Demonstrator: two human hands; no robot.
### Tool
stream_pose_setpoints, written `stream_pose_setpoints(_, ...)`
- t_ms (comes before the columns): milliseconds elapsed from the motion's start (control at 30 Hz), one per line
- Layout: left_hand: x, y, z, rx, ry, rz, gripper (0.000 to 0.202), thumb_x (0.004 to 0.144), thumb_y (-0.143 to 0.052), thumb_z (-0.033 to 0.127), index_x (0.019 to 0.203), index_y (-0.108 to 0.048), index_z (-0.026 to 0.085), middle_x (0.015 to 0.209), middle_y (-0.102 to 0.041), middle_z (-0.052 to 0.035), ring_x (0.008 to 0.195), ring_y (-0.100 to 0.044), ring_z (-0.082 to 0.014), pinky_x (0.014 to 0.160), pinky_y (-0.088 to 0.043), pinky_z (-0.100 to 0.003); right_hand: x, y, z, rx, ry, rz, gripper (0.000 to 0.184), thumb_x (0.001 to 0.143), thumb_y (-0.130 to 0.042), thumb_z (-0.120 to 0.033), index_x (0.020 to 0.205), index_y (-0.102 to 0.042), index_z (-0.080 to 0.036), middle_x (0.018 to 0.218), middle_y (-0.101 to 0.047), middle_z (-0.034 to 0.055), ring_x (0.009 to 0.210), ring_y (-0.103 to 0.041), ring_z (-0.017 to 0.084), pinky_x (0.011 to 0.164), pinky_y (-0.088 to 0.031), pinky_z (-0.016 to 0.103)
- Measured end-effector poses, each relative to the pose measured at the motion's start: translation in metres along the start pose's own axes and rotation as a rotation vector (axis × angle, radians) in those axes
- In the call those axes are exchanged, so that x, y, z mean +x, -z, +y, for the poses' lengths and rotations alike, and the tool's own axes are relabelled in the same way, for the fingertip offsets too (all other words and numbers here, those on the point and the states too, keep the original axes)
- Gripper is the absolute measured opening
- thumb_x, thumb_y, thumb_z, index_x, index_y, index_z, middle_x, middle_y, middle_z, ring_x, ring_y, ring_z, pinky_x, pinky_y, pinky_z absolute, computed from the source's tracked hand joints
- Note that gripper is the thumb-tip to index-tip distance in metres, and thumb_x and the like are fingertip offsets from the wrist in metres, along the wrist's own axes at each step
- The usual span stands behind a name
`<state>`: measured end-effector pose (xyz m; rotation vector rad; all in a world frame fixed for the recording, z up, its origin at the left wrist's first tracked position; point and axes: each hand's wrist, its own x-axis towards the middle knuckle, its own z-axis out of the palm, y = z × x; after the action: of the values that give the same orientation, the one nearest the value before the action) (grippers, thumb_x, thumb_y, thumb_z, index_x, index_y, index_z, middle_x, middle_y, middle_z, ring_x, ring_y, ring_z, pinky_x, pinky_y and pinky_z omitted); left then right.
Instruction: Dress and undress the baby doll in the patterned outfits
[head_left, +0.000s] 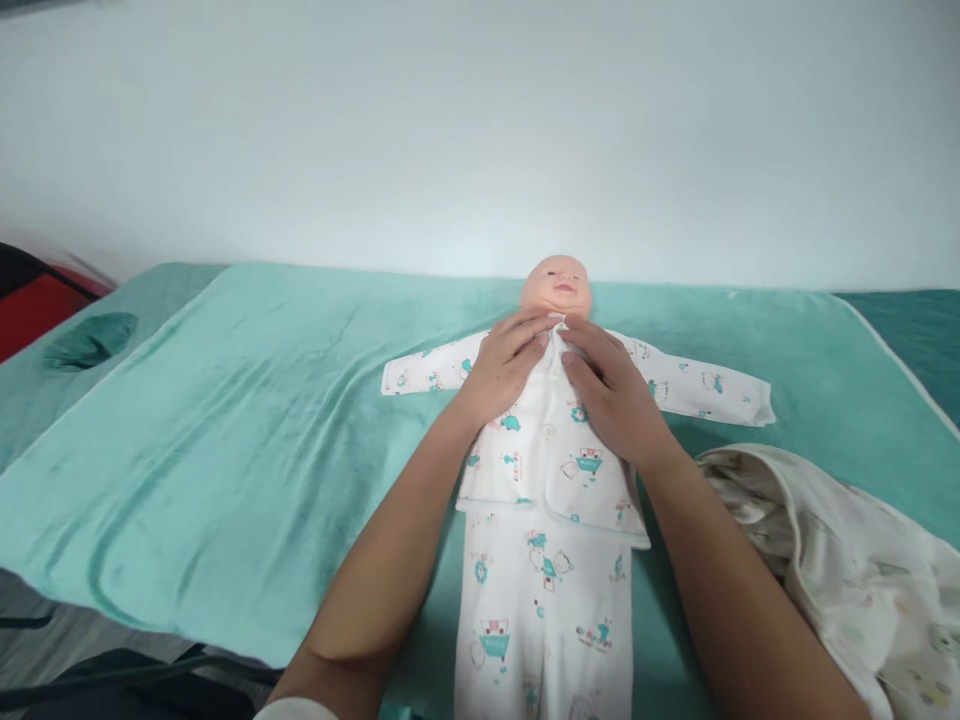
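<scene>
A baby doll (pixel 556 283) lies face up, dressed in a white baby shirt (pixel 525 465) with small printed figures. Its sleeves spread out to both sides, and matching baby pants (pixel 540 610) cover the lower body. At the neck, my left hand (pixel 511 362) has its fingers closed on the left side of the shirt's collar. My right hand (pixel 604 375) grips the other side of the collar, close beside the left one. The fingertips nearly meet just under the doll's chin. Below the hands, the shirt's front edges lie together; the doll's hands are not visible.
A teal blanket (pixel 247 400) covers the table, its surface wrinkled at the left. Near my right forearm lies a bunched printed cloth (pixel 847 560). A white wall (pixel 480 130) rises behind, and something red (pixel 37 310) stands at the far left.
</scene>
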<state>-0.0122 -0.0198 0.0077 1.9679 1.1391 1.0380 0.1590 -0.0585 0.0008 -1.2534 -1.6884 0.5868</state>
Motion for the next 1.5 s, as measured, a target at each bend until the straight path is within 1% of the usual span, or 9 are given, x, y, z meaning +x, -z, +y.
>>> stream_pose_setpoints(133,0.0,0.001,0.001,0.009,-0.006,-0.002,0.035,0.102,-0.043,0.028,0.126,-0.069,0.031,0.144,-0.061,0.0,0.141,-0.049,-0.0169,0.124,-0.034,-0.037,0.0,0.0,0.001,0.042,-0.015,0.005,0.029,0.096,-0.054,-0.037,0.121,-0.065,-0.027,0.146,-0.059,0.0049,0.141,-0.048,0.026,0.119,-0.037,0.054)
stream_pose_setpoints(300,-0.001,0.001,0.003,0.033,-0.001,-0.007,0.036,0.103,-0.041,0.03,0.124,-0.07,0.032,0.144,-0.061,0.0006,0.14,-0.05,-0.0175,0.124,-0.035,-0.037,-0.002,-0.002,0.0,0.112,-0.163,0.035,0.033,0.093,-0.056,-0.039,0.123,-0.059,-0.027,0.14,-0.061,0.0071,0.127,-0.056,0.027,0.105,-0.048,0.053)
stream_pose_setpoints(367,-0.001,0.001,0.003,0.039,0.007,-0.013,0.035,0.104,-0.041,0.03,0.124,-0.07,0.032,0.145,-0.06,0.0006,0.141,-0.049,-0.0176,0.124,-0.035,-0.037,-0.002,-0.002,-0.001,0.113,-0.171,0.032,0.037,0.093,-0.056,-0.039,0.128,-0.057,-0.027,0.138,-0.062,0.0076,0.124,-0.057,0.027,0.103,-0.048,0.052)
stream_pose_setpoints(633,-0.002,0.002,0.005,0.073,0.024,-0.067,0.035,0.104,-0.042,0.031,0.122,-0.072,0.033,0.15,-0.054,0.0007,0.145,-0.044,-0.0187,0.127,-0.03,-0.042,-0.002,0.001,-0.001,0.004,-0.07,-0.017,0.045,0.097,-0.051,-0.036,0.141,-0.053,-0.028,0.147,-0.055,0.0077,0.134,-0.049,0.028,0.109,-0.042,0.052)
stream_pose_setpoints(800,-0.003,0.002,0.003,0.086,-0.004,-0.104,0.036,0.103,-0.041,0.03,0.121,-0.071,0.036,0.154,-0.05,0.0025,0.15,-0.039,-0.0206,0.127,-0.029,-0.046,-0.003,0.001,-0.001,-0.053,-0.022,0.003,0.04,0.097,-0.05,-0.034,0.136,-0.055,-0.026,0.136,-0.06,0.0084,0.128,-0.051,0.028,0.11,-0.04,0.052)
stream_pose_setpoints(1000,-0.004,-0.002,0.0,0.041,-0.059,0.002,0.031,0.102,-0.048,0.031,0.124,-0.07,0.032,0.145,-0.059,-0.0018,0.142,-0.048,-0.0191,0.124,-0.036,-0.04,-0.001,-0.001,0.004,-0.062,0.084,0.072,0.031,0.096,-0.052,-0.032,0.125,-0.058,-0.026,0.129,-0.06,0.0079,0.124,-0.052,0.026,0.108,-0.041,0.049)
stream_pose_setpoints(1133,-0.016,-0.004,0.001,0.013,-0.062,0.074,0.026,0.099,-0.053,0.03,0.12,-0.07,0.029,0.144,-0.06,-0.0034,0.139,-0.051,-0.0192,0.122,-0.038,-0.041,-0.005,-0.001,0.004,-0.023,0.054,0.116,0.03,0.094,-0.056,-0.033,0.123,-0.06,-0.027,0.129,-0.061,0.0067,0.125,-0.052,0.026,0.105,-0.045,0.049)
stream_pose_setpoints(1300,-0.043,-0.004,0.003,0.01,-0.102,0.093,0.025,0.1,-0.055,0.033,0.118,-0.072,0.028,0.146,-0.059,-0.0048,0.141,-0.049,-0.0198,0.123,-0.037,-0.042,-0.031,-0.001,-0.002,0.077,0.026,0.141,0.034,0.094,-0.058,-0.032,0.128,-0.06,-0.029,0.135,-0.061,0.0065,0.127,-0.054,0.024,0.108,-0.046,0.048)
stream_pose_setpoints(1500,-0.056,-0.002,0.007,0.025,-0.111,0.072,0.029,0.101,-0.053,0.037,0.122,-0.07,0.028,0.149,-0.056,-0.0054,0.144,-0.045,-0.0209,0.125,-0.034,-0.045,-0.05,-0.001,-0.011,0.057,0.155,0.141,0.019,0.096,-0.057,-0.027,0.112,-0.067,-0.027,0.139,-0.062,0.0059,0.133,-0.053,0.024,0.113,-0.042,0.052)
